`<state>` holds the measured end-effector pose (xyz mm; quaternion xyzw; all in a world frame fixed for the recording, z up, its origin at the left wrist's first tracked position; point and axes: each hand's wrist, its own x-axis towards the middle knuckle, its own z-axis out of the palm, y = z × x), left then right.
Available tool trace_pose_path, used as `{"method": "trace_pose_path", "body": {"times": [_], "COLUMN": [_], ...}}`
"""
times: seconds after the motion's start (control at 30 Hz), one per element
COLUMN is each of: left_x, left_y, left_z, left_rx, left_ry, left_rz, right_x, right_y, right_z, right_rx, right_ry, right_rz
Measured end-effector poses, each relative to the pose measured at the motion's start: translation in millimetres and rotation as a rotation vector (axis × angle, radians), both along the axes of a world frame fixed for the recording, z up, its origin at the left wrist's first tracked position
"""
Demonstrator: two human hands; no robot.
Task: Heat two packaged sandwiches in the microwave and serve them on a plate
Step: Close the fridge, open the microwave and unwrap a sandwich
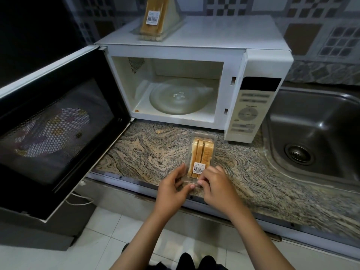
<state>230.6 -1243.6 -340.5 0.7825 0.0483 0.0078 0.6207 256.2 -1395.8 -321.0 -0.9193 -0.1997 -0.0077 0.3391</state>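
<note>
Both hands, left hand (174, 185) and right hand (214, 184), are pinching the near edge of the packaged sandwich (201, 155) lying on the surface (148, 151).

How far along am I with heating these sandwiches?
Done: microwave door open, turntable bare. In hand: left hand and right hand pinch the counter sandwich pack at its near edge. Left: second pack on the microwave, heating, plating; no plate visible.

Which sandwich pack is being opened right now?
Start at the white microwave with its door open. On the granite counter before it lies a clear sandwich pack, both hands at its near end. The other pack stands on the microwave's top.
</note>
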Motion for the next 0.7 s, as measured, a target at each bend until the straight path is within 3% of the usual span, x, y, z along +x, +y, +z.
{"method": "trace_pose_path", "body": {"times": [0.5,0.7], "left_x": [8,11], "left_y": [4,9], "left_z": [5,4], "left_rx": [-0.05,-0.078], "left_ry": [0.119,0.15], "left_rz": [-0.122,-0.122], "right_x": [-7,-1], "right_y": [-4,-11], "right_z": [-7,46], "right_rx": [0.152,0.416], "right_ry": [0.01,0.016], "right_rz": [-0.013,-0.131]}}
